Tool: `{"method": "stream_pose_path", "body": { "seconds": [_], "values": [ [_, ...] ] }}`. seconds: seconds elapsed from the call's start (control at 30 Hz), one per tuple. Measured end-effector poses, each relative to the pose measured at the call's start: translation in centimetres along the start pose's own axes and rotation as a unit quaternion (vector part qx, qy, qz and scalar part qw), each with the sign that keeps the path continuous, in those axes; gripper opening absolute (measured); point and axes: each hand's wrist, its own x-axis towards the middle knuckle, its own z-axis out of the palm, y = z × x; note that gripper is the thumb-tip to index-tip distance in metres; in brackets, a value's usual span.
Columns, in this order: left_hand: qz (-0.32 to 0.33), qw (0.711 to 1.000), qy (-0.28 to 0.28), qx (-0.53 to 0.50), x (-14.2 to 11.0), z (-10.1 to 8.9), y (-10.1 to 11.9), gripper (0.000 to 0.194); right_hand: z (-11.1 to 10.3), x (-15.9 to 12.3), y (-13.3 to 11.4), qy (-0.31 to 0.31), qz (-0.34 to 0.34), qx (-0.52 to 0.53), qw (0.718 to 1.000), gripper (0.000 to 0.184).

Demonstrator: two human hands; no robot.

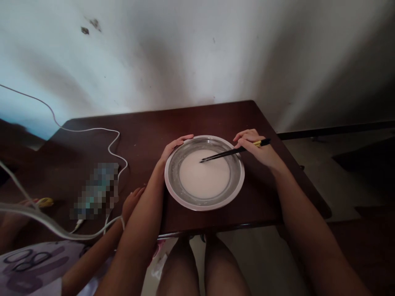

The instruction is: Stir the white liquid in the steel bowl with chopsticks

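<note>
A wide metal bowl point(173, 187) with a pale rim stands in front of me, holding a milky white liquid point(205, 179). My left hand point(174, 146) is curled round the bowl's far left rim, steadying it, with the thumb hidden. Between the thumb and fingers of my right hand point(254, 146) are black chopsticks point(226, 153) with yellow bands near the top. They slant down to the left across the bowl's right rim, and their tips touch the liquid near its middle.
The bowl rests on a dark red-brown table point(212, 117) against a white wall point(197, 49). To the left lie a blurred-out device point(97, 191) and a white cable point(119, 144). Another person's hand point(132, 201) rests on the table beside my left forearm.
</note>
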Motion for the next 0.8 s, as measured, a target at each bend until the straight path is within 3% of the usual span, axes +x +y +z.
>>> {"method": "stream_pose_path", "body": {
  "seconds": [0.13, 0.3, 0.4, 0.63, 0.8],
  "values": [
    [0.000, 1.000, 0.001, 0.000, -0.1, -0.1, 0.0, 0.034, -0.9, 0.1, 0.1, 0.036, -0.001, 0.016, 0.999, 0.038],
    [-0.003, 1.000, 0.008, -0.001, -0.2, 0.2, 0.2, 0.031, -0.6, -0.2, -0.7, -0.054, 0.008, 0.046, 0.997, 0.035],
    [-0.003, 1.000, 0.013, -0.008, -0.1, 0.4, 0.3, 0.030, 0.2, -0.2, -0.7, -0.077, 0.008, 0.022, 0.997, 0.028],
    [0.002, 1.000, 0.009, -0.015, -0.2, 0.1, 0.0, 0.034, -0.6, 0.1, 0.4, 0.050, -0.012, 0.005, 0.999, 0.038],
    [0.004, 1.000, 0.012, -0.012, -0.1, 0.1, 0.1, 0.032, -1.2, -0.1, -0.3, -0.014, -0.007, 0.051, 0.999, 0.040]
  ]
}}
